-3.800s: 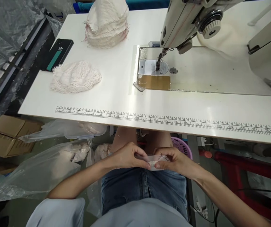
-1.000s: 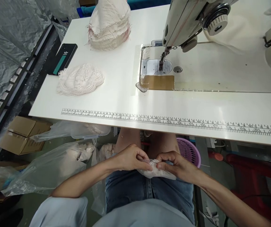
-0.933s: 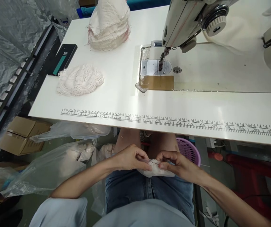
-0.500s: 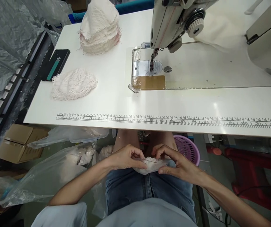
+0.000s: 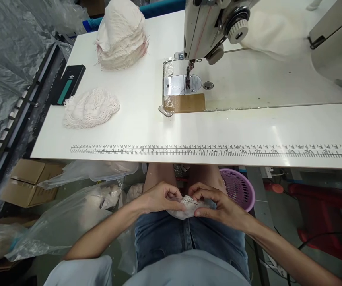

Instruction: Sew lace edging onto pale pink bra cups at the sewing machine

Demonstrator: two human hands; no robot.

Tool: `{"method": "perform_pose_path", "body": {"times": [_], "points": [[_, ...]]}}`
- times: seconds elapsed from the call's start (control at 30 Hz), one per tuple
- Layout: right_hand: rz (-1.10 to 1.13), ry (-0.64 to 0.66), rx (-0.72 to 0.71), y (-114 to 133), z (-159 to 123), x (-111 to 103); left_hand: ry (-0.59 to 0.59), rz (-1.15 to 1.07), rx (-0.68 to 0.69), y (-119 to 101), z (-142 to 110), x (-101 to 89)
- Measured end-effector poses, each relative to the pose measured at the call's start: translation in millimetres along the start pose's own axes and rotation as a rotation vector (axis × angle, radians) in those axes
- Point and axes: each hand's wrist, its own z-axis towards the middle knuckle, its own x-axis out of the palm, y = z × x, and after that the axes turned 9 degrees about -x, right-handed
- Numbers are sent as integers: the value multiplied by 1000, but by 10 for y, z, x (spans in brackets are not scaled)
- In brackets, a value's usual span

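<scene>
Over my lap, below the table edge, a small white piece of lacy fabric (image 5: pixel 185 208) is held between both hands. My left hand (image 5: pixel 163 198) pinches its left side between thumb and fingers. On the right side, my right hand (image 5: pixel 212 200) has its thumb and fingertips closed on the cloth. A thin dark line, perhaps a thread, runs across the piece. Part of the fabric is hidden behind my fingers. On the table lie a white lace piece (image 5: pixel 92 108) and, behind it, a stack of cream fabric pieces (image 5: pixel 121 35) with frayed edges.
A sewing machine (image 5: pixel 206 31) stands on the white table (image 5: pixel 135 131), whose front edge bears a printed ruler (image 5: pixel 218 151). A black phone-like case (image 5: pixel 71 84) lies at left. Below are a purple basket (image 5: pixel 239 190), plastic bags (image 5: pixel 66 218) and a cardboard box (image 5: pixel 32 182).
My right hand has moved slightly left, closer to my left hand, and the fabric between them looks more gathered. The camera view has shifted a little.
</scene>
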Motion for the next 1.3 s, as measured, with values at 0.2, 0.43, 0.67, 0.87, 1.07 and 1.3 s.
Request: {"method": "perform_pose_path", "body": {"times": [0.2,0.43,0.67,0.87,1.07,1.3], "points": [[36,-42,31,-9,64,60,-26,25,17,-22,-7,18],[47,-74,80,-15,66,94,-41,56,65,-36,-53,34],[-11,-103,70,15,72,121,-92,92,115,-49,-98,54],[-46,-141,63,-9,69,134,-127,80,93,-10,-72,56],[-60,-136,63,-31,67,136,-126,20,76,24,-69,59],[-95,-150,-53,133,62,96,-120,131,221,-98,-212,-25]]}}
